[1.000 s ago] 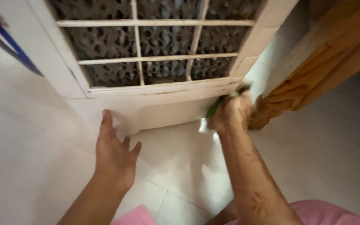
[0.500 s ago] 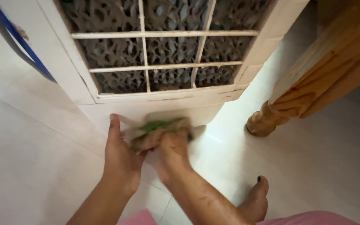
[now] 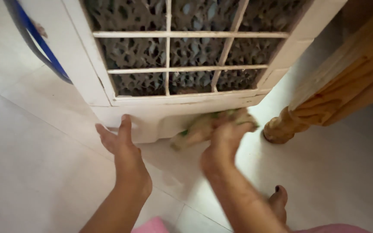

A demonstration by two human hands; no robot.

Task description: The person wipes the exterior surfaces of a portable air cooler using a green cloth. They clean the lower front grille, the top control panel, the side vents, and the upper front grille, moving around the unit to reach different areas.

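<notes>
- Wiping the lower front panel of the white air cooler (image 3: pixel 160 116) — that looks like the step in hand.
- Right hand (image 3: pixel 223 144) is closed around a green-and-tan cloth (image 3: pixel 203 127), bunched and pressed against the cooler's base panel just under the grille (image 3: pixel 186 56). Motion blur on cloth and fingers.
- Left hand (image 3: pixel 124 146) is open, empty, fingers spread, fingertips touching the base near its left corner — seems to be bracing the unit.
- Pose: both forearms reach forward and down from the bottom edge; right wrist bent up toward the panel, left palm facing inward.
- Next move, by my read: needs steady pressure along the panel's width, with the cloth flat against it and the left hand steadying the body.
- Around: white tiled floor (image 3: pixel 35 164), turned wooden furniture leg (image 3: pixel 283 127) just right of the cooler, a bare foot (image 3: pixel 278 203) near the right forearm.
</notes>
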